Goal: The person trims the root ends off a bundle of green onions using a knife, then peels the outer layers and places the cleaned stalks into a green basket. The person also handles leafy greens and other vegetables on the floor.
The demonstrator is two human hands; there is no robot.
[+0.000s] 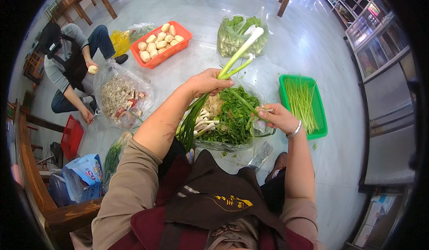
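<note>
My left hand (208,81) grips large green onions (240,51) by the stems, white ends pointing up and away, dark leaves hanging below the wrist. My right hand (279,117), with a silver bangle at the wrist, pinches a green onion leaf (245,102) that stretches towards my left hand. A pale, filmy scrap (260,125) hangs at the right fingers. Below both hands, leafy green trimmings (234,119) and stringy roots (213,105) lie on a clear plastic bag (231,146). More white-ended green onions (203,124) rest at its left side.
A green basket (318,135) of thin green stems is at right. Beyond are a bag of leafy greens (231,45) and an orange basket (160,62) of peeled root vegetables. At left, a seated person (72,55) holds a peeled vegetable beside a bag of peelings (115,95).
</note>
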